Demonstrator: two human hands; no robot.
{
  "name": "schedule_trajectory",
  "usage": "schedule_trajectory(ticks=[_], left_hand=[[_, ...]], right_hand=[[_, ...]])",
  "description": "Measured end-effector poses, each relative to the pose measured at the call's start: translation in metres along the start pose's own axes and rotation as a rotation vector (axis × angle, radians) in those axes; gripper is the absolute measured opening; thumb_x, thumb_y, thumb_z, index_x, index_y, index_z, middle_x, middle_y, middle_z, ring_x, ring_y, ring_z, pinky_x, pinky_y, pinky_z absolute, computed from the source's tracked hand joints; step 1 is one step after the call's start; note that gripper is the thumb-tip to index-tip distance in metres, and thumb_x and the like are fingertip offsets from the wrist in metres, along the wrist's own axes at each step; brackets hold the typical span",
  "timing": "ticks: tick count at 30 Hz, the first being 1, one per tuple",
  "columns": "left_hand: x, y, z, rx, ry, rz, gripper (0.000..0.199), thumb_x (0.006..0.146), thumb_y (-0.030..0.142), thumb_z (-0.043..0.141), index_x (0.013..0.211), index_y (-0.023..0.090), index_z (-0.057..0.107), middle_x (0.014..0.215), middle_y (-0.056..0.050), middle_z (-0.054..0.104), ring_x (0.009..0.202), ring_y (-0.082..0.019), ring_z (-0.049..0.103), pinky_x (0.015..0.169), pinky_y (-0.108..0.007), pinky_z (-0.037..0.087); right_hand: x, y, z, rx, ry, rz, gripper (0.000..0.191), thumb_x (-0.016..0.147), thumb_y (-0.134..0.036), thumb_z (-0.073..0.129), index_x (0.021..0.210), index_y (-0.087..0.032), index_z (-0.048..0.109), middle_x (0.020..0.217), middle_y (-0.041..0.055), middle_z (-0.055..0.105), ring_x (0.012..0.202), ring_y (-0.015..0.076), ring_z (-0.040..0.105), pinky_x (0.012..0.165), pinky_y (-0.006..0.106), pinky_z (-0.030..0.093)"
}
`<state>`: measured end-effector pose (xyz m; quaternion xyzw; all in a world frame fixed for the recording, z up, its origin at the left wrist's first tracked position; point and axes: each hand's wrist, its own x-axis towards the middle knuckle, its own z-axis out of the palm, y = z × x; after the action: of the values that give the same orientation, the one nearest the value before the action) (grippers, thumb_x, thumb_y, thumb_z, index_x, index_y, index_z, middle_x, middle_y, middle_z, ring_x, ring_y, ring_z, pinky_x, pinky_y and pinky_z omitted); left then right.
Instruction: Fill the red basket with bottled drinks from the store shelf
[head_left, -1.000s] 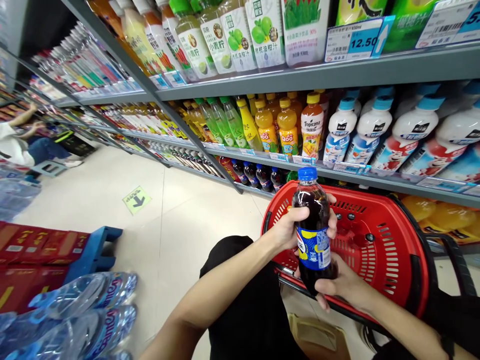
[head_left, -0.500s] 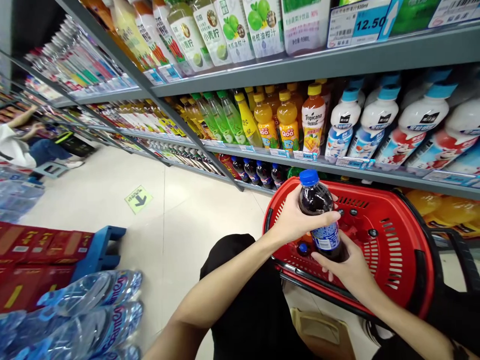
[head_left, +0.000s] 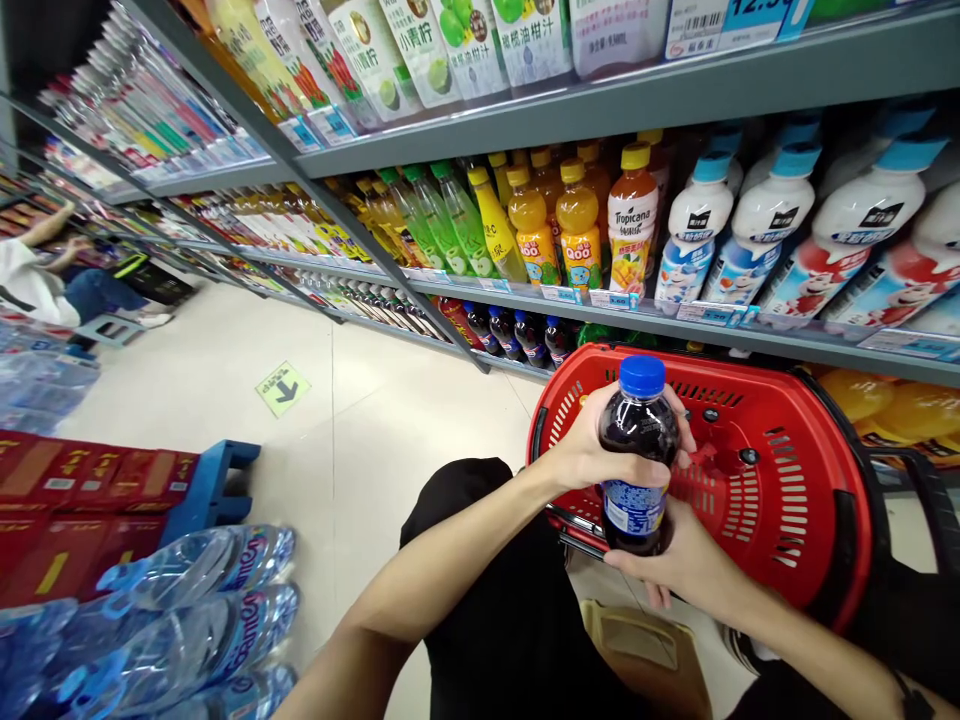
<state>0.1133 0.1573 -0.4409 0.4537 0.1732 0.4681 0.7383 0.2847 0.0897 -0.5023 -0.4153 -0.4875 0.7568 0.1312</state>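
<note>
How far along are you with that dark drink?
The dark plastic bottle with a blue cap is already off the grey shelf. My left hand wraps its middle; my right hand holds it lower down. It's not set down in the red plastic basket, but I can't tell if that's left to do.

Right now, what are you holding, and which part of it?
A dark drink bottle with a blue cap: the left hand wraps its middle, the right hand holds it near the bottom.

Pale tiled floor [head_left: 375,400], grey shelving [head_left: 525,125]
</note>
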Motion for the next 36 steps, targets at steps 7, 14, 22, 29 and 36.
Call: schedule_trajectory(ticks=[7,14,22,29,36], left_hand=[[0.004,0.003,0.002,-0.002,-0.062,-0.072,0.052,0.066,0.017,0.085,0.112,0.016,0.06,0.103,-0.012,0.072,0.09,-0.023,0.073,0.08,-0.032,0.056],[0.003,0.003,0.002,0.002,-0.093,-0.066,0.055,0.067,0.014,0.083,0.116,0.017,0.058,0.102,-0.011,0.072,0.088,-0.021,0.071,0.078,-0.032,0.056],[0.002,0.003,0.001,0.008,-0.089,-0.086,0.056,0.064,0.013,0.086,0.113,0.017,0.058,0.102,-0.011,0.072,0.087,-0.02,0.071,0.077,-0.031,0.057],[0.002,0.002,0.001,0.026,-0.088,-0.09,0.055,0.064,0.016,0.087,0.109,0.017,0.056,0.101,-0.012,0.073,0.094,-0.025,0.073,0.077,-0.032,0.057],[0.002,0.002,0.0,0.019,-0.112,-0.073,0.053,0.065,0.01,0.084,0.111,0.017,0.057,0.103,-0.011,0.073,0.097,-0.025,0.073,0.079,-0.031,0.057]], right_hand=[[-0.001,0.004,-0.006,-0.282,0.169,-0.194,0.042,0.076,-0.04,0.085,0.105,-0.016,0.066,0.092,0.0062,0.076,0.077,0.0231,0.07,0.067,0.033,0.06],[0.003,0.01,-0.008,-0.328,0.204,-0.224,0.044,0.074,-0.042,0.086,0.106,-0.017,0.068,0.096,0.0054,0.077,0.089,0.026,0.072,0.08,0.036,0.059],[0.004,0.012,-0.008,-0.346,0.209,-0.206,0.042,0.074,-0.043,0.087,0.102,-0.018,0.068,0.094,0.0048,0.077,0.088,0.0264,0.072,0.08,0.036,0.058],[0.005,0.011,-0.008,-0.384,0.197,-0.212,0.04,0.077,-0.044,0.085,0.102,-0.017,0.07,0.095,0.0061,0.076,0.09,0.0269,0.072,0.08,0.036,0.058],[0.006,0.012,-0.008,-0.379,0.2,-0.226,0.037,0.077,-0.042,0.084,0.1,-0.017,0.071,0.092,0.0051,0.076,0.085,0.0251,0.072,0.078,0.035,0.058]])
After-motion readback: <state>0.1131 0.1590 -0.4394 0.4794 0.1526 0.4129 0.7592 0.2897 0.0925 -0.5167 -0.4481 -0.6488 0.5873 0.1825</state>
